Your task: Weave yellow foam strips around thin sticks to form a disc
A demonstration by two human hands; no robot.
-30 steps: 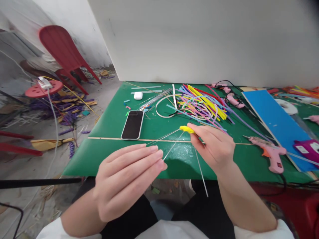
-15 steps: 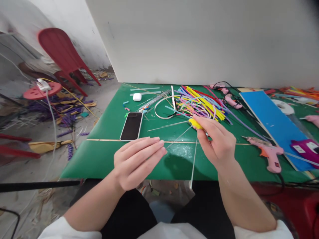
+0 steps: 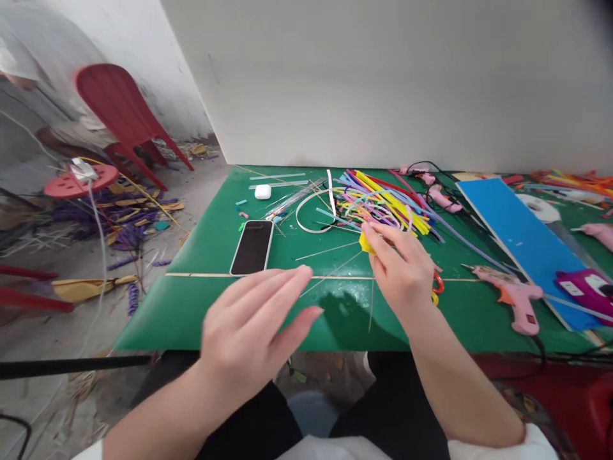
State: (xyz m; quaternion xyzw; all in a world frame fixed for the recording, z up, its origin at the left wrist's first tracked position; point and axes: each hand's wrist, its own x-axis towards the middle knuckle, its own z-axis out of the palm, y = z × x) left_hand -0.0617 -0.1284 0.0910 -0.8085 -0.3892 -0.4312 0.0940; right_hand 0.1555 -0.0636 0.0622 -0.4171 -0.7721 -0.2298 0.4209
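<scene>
My right hand (image 3: 405, 271) pinches a small yellow piece (image 3: 366, 243) above the table's front half. Several thin, pale wire-like sticks (image 3: 330, 251) fan out from that piece to the left and downward. My left hand (image 3: 253, 319) hovers lower left with fingers stretched and thumb apart, holding nothing I can see; a stick's end reaches close to its fingertips. Beyond it lies a phone (image 3: 251, 246) with a dark screen. Past my right hand is a heap of coloured pipe cleaners (image 3: 383, 201). Red and yellow loops (image 3: 437, 283) show partly behind my right wrist.
On the green table (image 3: 191, 306) are a white earbud case (image 3: 262, 191), a white band (image 3: 299, 214), pink glue guns (image 3: 520, 294), a blue board (image 3: 512, 236) and a purple item (image 3: 584, 291). A white panel (image 3: 383, 83) rises behind. A person sits near a red chair (image 3: 115, 108).
My left hand has moved slightly left and down, its thumb now spread away. My right hand has shifted a little left with the yellow piece, and the red and yellow loops now show.
</scene>
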